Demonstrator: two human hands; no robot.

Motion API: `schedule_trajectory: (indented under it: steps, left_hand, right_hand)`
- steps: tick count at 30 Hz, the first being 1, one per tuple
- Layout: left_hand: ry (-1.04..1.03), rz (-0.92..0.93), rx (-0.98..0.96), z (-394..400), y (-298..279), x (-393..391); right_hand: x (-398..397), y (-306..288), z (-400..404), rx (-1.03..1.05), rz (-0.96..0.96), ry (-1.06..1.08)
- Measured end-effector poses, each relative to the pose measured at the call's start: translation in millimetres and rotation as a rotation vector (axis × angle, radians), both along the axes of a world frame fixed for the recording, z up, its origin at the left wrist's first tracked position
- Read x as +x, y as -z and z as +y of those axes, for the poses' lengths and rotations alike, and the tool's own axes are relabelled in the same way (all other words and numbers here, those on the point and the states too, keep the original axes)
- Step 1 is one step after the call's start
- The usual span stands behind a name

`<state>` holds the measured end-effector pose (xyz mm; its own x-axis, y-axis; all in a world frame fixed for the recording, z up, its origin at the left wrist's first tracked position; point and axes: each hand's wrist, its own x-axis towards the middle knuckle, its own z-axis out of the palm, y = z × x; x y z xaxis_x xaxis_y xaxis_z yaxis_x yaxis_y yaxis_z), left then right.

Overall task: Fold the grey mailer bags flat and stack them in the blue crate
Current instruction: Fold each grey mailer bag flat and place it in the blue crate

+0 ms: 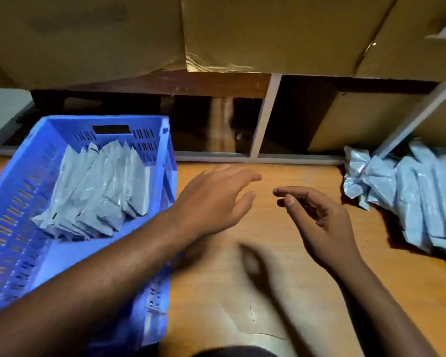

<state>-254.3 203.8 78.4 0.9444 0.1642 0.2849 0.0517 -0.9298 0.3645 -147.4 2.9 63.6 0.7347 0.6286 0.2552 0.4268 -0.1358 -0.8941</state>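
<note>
Fingers: left hand (216, 199) spread, right hand (319, 217) loosely curled, both empty | writing: none legible

Left hand (216, 199): empty, fingers spread above the counter (242, 292).
Right hand (319, 222): empty, fingers loosely curled.
Blue crate (16, 191): held folded grey mailer bags (98, 189).
Unfolded bags (410, 197): heaped at right.

One camera only — worn on the person's head, looking forward and steeply down at the wooden tabletop (281, 266) from close above. Beyond the tabletop's far edge it takes in stacked cardboard boxes (268, 32) — its wide lens bends the edges.
</note>
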Motion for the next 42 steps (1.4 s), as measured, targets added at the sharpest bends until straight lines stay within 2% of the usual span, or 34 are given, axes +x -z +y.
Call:
schedule_trajectory:
  steps: [6, 8, 10, 13, 18, 23, 25, 28, 31, 34, 39, 42]
  left_hand:
    - [0.09, 0.053, -0.022, -116, 34, 123]
    - [0.146, 0.059, 0.026, -150, 54, 162]
    - [0.201, 0.078, 0.13, -181, 73, 198]
    - [0.24, 0.143, 0.131, -220, 95, 243]
    - [0.317, 0.103, 0.0, -280, 103, 297]
    - [0.396, -0.024, 0.078, -330, 108, 355]
    - [0.392, -0.007, 0.049, -348, 107, 379]
    - [0.411, 0.078, 0.071, -364, 108, 402]
    - [0.444, 0.092, 0.085, -375, 109, 409]
    - [0.456, 0.078, 0.049, -381, 108, 404]
    - [0.449, 0.055, 0.007, -371, 103, 383]
    - [0.371, -0.03, -0.006, -354, 86, 359]
  right_hand:
    - [88, 34, -119, -0.069, 0.05, 0.147]
    - [115, 50, -153, -0.098, 0.088, 0.208]
    - [139, 64, -179, -0.056, 0.185, 0.267]
    - [167, 74, -210, 0.026, 0.301, 0.374]
    - [202, 77, -257, 0.045, 0.197, 0.556]
    - [245, 67, -316, 0.006, 0.091, 0.821]
    - [270, 73, -337, -0.142, 0.097, 0.849]
    - [311, 96, -358, -0.53, 0.174, 0.802]
    - [329, 116, -368, -0.676, 0.247, 0.697]
    - [326, 131, -373, -0.622, 0.195, 0.755]
    - [311, 122, -375, -0.446, 0.053, 1.073]
    - [295, 100, -366, -0.245, -0.047, 1.07]
